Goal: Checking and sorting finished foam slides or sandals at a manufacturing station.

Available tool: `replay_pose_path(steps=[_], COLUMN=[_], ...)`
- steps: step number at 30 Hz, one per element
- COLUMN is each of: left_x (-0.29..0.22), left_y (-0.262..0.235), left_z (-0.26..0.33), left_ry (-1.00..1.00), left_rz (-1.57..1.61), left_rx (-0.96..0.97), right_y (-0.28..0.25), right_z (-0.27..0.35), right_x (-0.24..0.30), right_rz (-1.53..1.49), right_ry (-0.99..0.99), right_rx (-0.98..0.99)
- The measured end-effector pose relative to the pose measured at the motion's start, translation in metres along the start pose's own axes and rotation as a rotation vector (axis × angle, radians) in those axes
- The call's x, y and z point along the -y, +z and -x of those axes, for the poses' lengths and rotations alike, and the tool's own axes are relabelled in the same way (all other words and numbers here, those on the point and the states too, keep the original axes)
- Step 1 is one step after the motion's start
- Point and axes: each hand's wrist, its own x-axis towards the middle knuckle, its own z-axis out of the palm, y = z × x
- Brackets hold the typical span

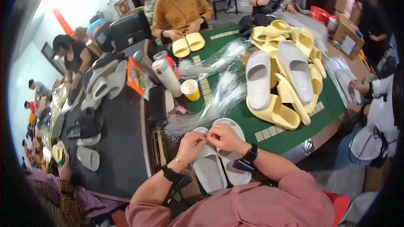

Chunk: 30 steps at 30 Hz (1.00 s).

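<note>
A pair of light grey slippers lies side by side at the table's near edge, the left slipper (208, 169) and the right slipper (234, 174) close together. My left hand (192, 145) and my right hand (227, 137) meet over their upper parts. Thumb and fingers of each hand are pinched, the fingertips nearly touching. Whatever is between them is too small to make out. Just beyond my hands, a bundle of clear plastic strands (223, 96) spreads over the green tabletop (235, 124).
Yellow slippers (280, 113) are heaped at the right, with grey slippers (257, 80) on top. A paper cup (190, 90) and white bottle (166, 77) stand left of the strands. A dark conveyor belt (122, 143) carries slippers at left. Across the table a person (181, 10) handles yellow slippers (187, 44).
</note>
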Motion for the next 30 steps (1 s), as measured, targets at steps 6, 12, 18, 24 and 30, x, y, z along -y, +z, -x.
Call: replay_pose_path(steps=[6, 12, 18, 24, 30], left_x=[-0.002, 0.004, 0.006, 0.006, 0.007], left_y=[-0.001, 0.005, 0.006, 0.005, 0.005], left_z=[0.002, -0.001, 0.001, 0.002, 0.001], left_ry=[-0.053, 0.022, 0.053, 0.058, 0.066], left_rz=[0.079, 0.066, 0.082, 0.085, 0.073], left_rx=[-0.045, -0.02, -0.023, -0.041, -0.029], right_y=[-0.001, -0.004, 0.001, 0.003, 0.0], right_z=[-0.001, 0.0, 0.0, 0.003, -0.001], right_x=[0.007, 0.006, 0.006, 0.008, 0.01], right_rz=[-0.094, 0.031, 0.001, -0.078, 0.016], right_ry=[0.12, 0.086, 0.097, 0.196, 0.109], right_rx=[-0.065, -0.019, -0.025, -0.089, -0.04])
